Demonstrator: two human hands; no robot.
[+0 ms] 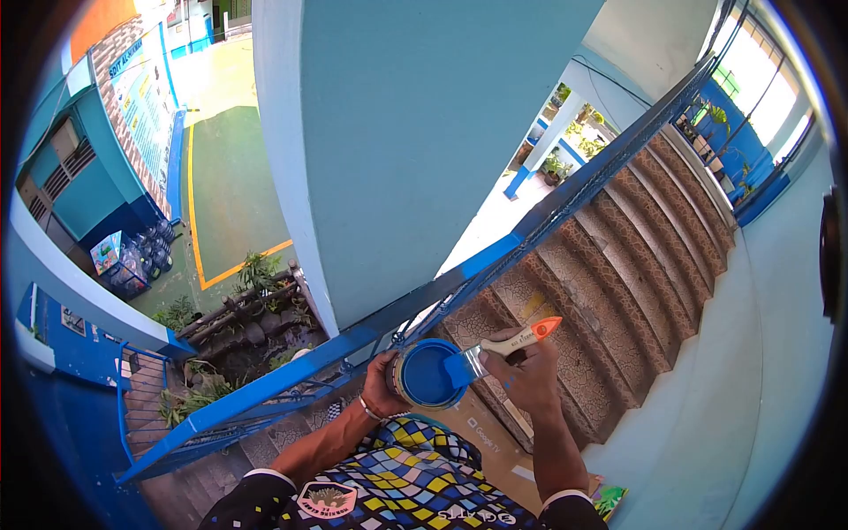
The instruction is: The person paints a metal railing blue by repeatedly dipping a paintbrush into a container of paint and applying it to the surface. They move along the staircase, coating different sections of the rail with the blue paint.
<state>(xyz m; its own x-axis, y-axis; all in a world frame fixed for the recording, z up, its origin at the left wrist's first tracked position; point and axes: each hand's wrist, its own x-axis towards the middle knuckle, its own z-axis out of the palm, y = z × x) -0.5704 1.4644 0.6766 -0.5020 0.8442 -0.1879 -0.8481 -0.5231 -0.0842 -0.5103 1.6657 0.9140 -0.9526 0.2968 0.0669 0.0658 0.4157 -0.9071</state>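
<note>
My left hand is wrapped round the side of an open paint can, holding it in front of my chest. Blue paint fills the inside of the can. In my right hand is a paintbrush with a pale handle and an orange tip, gripped near its metal band. Its blue-coated bristles overlap the can's right rim. Blue smears mark my right fingers. Just beyond the can runs a blue stair railing, slanting up to the right.
Brown patterned stairs lie to the right, beside a pale blue wall. A flattened cardboard sheet is below my hands. A wide blue pillar stands ahead; plants and a green court are below left.
</note>
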